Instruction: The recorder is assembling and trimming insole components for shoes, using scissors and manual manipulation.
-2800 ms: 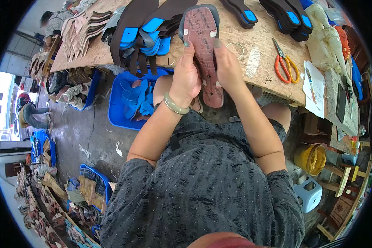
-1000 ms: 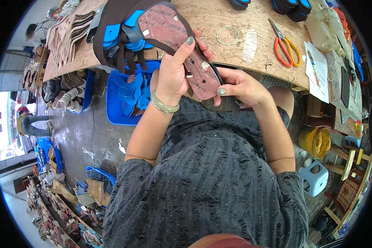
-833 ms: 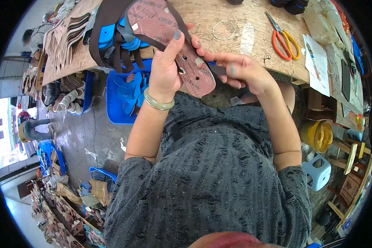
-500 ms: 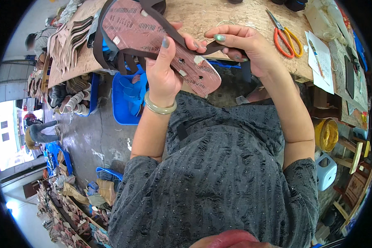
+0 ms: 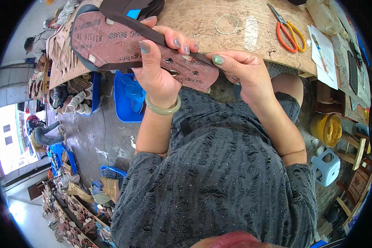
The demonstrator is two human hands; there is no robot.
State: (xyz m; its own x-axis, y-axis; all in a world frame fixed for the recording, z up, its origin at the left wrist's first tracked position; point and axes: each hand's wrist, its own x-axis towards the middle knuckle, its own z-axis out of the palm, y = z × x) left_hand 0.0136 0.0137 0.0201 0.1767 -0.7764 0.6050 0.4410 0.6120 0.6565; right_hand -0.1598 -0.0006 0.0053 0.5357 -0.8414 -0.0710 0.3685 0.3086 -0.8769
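A pink shoe sole (image 5: 118, 43) was held up at eleven o'clock of the view, above the near edge of the wooden table (image 5: 190, 18), with its wide end turned to nine o'clock. It was clamped across the middle by the left hand (image 5: 159, 80), whose thumb was laid on the pink face. A dark strap (image 5: 142, 29) was pinched near the narrow end by thumb and forefinger of the right hand (image 5: 248, 70). At ten o'clock a blue bin (image 5: 128, 118) was seen, and between one and two, orange-handled scissors (image 5: 286, 35).
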